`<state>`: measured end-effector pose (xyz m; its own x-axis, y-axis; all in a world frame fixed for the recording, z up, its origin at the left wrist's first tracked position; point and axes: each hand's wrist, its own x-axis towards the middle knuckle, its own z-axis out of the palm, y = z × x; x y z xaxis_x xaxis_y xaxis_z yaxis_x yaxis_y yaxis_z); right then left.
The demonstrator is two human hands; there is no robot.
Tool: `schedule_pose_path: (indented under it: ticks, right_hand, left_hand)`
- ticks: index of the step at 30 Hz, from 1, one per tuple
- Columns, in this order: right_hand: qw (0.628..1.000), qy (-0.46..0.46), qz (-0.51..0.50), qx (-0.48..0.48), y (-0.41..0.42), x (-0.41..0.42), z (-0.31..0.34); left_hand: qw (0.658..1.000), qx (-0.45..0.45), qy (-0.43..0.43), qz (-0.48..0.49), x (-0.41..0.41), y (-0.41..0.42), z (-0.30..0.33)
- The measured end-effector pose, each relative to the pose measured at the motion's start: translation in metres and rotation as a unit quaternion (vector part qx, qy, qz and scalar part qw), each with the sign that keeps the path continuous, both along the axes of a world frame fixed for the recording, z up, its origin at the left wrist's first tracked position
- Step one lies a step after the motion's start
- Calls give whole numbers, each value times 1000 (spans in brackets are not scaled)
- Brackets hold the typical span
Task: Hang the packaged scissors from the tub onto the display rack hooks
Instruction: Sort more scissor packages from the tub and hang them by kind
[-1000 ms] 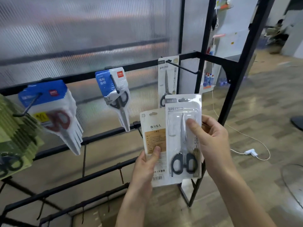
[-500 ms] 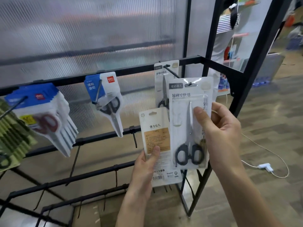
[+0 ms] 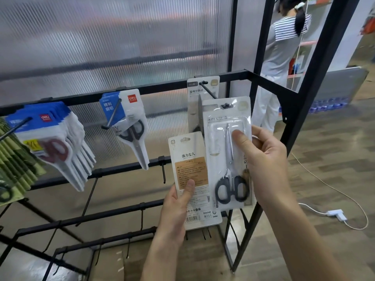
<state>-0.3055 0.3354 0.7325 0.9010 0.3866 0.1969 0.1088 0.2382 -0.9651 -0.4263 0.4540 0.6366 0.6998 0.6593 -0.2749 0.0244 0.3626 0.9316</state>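
Observation:
My right hand (image 3: 263, 161) pinches a clear blister pack of black-handled scissors (image 3: 228, 175), thumb on its front. The pack's top hang hole sits on the tip of a black hook (image 3: 209, 92) on the display rack's top bar. One matching pack (image 3: 194, 104) hangs further back on that hook. My left hand (image 3: 176, 207) holds another scissors pack (image 3: 192, 179) with its printed back facing me, thumb pressed on it, lower and to the left. The tub is out of view.
Blue-and-white scissors packs hang on hooks at the left (image 3: 52, 142) and centre (image 3: 129, 126). Green packs (image 3: 12, 159) hang at the far left. Lower bars carry bare hooks (image 3: 164, 171). A person in a striped top (image 3: 284, 49) stands behind the rack frame. A white cable (image 3: 336, 216) lies on the floor.
My right hand has lifted the blister pack up until its hang hole meets the hook tip. My left hand and its pack have stayed about where they were.

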Motion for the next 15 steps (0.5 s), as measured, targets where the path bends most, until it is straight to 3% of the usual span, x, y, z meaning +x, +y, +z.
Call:
schedule_pose_path:
  ticks: [15]
  right_hand:
    - [998, 37, -15, -56, 79, 79, 9]
  left_hand:
    - [998, -15, 7, 65, -9, 20, -9]
